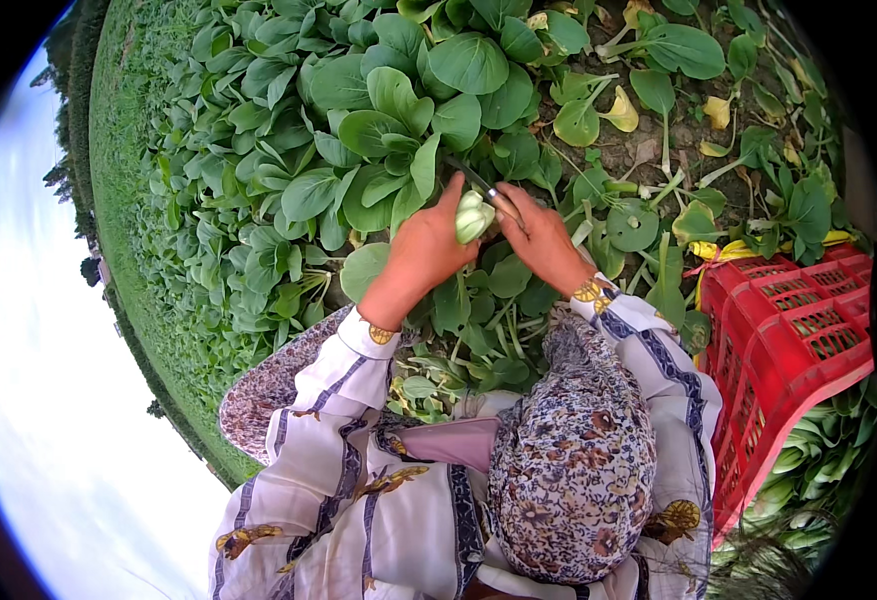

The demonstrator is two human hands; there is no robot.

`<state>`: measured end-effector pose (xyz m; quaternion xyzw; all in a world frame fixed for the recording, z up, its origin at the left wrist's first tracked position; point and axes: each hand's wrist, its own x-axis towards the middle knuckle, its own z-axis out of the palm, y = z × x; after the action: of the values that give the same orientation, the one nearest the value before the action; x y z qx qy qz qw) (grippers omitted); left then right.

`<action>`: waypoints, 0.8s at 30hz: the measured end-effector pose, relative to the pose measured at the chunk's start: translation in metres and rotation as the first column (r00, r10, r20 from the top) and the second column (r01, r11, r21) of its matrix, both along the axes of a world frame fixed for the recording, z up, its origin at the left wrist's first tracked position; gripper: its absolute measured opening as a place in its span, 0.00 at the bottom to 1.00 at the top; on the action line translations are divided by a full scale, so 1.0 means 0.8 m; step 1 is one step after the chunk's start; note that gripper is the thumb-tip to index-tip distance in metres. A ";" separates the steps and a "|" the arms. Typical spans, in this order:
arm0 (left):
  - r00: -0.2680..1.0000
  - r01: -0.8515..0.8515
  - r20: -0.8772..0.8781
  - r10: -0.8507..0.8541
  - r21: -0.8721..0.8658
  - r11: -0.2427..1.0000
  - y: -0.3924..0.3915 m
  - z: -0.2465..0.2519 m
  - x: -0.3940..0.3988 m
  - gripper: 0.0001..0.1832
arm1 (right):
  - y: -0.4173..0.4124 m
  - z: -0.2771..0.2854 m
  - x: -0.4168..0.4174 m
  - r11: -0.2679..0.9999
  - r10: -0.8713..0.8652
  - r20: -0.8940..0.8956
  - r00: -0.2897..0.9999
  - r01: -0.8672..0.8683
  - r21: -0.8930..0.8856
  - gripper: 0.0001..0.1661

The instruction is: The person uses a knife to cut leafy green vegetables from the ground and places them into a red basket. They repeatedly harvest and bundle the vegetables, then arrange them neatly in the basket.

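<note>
My left hand (431,247) is closed around a head of bok choy (474,217), whose pale green stalks show between the thumb and fingers. Close beside it, my right hand (542,234) grips a small knife (492,193) by its wooden handle. The knife's blade points up and left, past my left fingertip, and its tip reaches in among the leaves. Directly above my left hand grows a leafy bok choy plant (393,150). Whether the held head is still joined to the soil cannot be seen.
A red plastic crate (772,330) with bok choy (798,465) in it stands at my right. Dense bok choy rows (258,150) spread to the left. Cut and yellowed leaves (622,112) litter the soil at upper right. My bent knees (573,450) are below my hands.
</note>
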<state>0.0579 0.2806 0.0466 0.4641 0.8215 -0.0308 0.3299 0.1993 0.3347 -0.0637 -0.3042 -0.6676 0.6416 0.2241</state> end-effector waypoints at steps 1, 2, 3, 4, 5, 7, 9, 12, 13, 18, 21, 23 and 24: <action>0.998 0.006 -0.066 -0.008 -0.029 1.000 0.008 -0.004 -0.002 0.43 | 0.001 -0.010 -0.011 1.000 -0.019 0.041 0.999 0.019 -0.005 0.21; 0.998 0.016 -0.060 -0.021 -0.069 0.997 0.016 -0.011 -0.008 0.47 | 0.001 -0.020 -0.022 0.999 -0.039 0.085 0.996 0.039 -0.009 0.21; 0.994 0.061 -0.090 -0.061 0.000 0.998 0.018 -0.021 -0.016 0.46 | 0.002 -0.030 -0.031 0.998 -0.053 0.123 0.991 0.055 -0.012 0.21; 0.987 0.107 -0.126 -0.098 0.066 0.992 0.016 -0.030 -0.025 0.46 | 0.002 -0.035 -0.037 0.998 -0.064 0.165 0.984 0.068 -0.018 0.20; 0.977 0.155 -0.164 -0.133 0.131 0.979 0.017 -0.039 -0.034 0.45 | 0.003 -0.045 -0.042 0.995 -0.090 0.167 0.982 0.095 -0.020 0.20; 0.959 0.189 -0.231 -0.166 0.079 0.979 0.009 -0.054 -0.056 0.49 | -0.002 -0.058 -0.048 0.990 -0.128 0.172 0.977 0.137 -0.035 0.20; 0.942 0.205 -0.284 -0.177 0.072 0.976 -0.003 -0.059 -0.081 0.51 | -0.002 -0.056 -0.046 0.989 -0.105 0.170 0.980 0.121 -0.088 0.19; 0.935 0.163 -0.322 -0.146 0.025 0.986 -0.037 -0.062 -0.107 0.53 | -0.006 -0.049 -0.044 0.989 -0.052 0.139 0.989 0.070 -0.130 0.20; 0.953 0.094 -0.287 -0.096 -0.020 0.995 -0.042 -0.060 -0.108 0.53 | -0.005 -0.043 -0.045 0.990 -0.040 0.120 0.992 0.055 -0.126 0.20; 0.951 0.008 -0.309 0.001 0.030 1.000 -0.060 -0.074 -0.100 0.50 | 0.004 -0.045 -0.056 0.996 0.040 0.129 0.991 -0.030 -0.083 0.18; 0.960 -0.055 -0.272 0.063 0.036 0.998 -0.061 -0.075 -0.101 0.49 | 0.001 -0.058 -0.060 0.994 0.035 0.073 0.997 -0.027 -0.104 0.18; 0.958 -0.075 -0.272 0.084 0.044 0.996 -0.065 -0.075 -0.104 0.49 | 0.006 -0.056 -0.062 0.991 0.083 0.127 0.988 -0.069 -0.117 0.17; 0.958 -0.083 -0.271 0.091 0.041 0.996 -0.063 -0.074 -0.104 0.48 | 0.005 -0.056 -0.063 0.993 0.076 0.136 0.988 -0.062 -0.102 0.17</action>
<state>-0.0256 0.2302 -0.0128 0.4234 0.8791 -0.0678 0.2082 0.1492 0.3385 -0.1085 -0.3357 -0.6595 0.6580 0.1392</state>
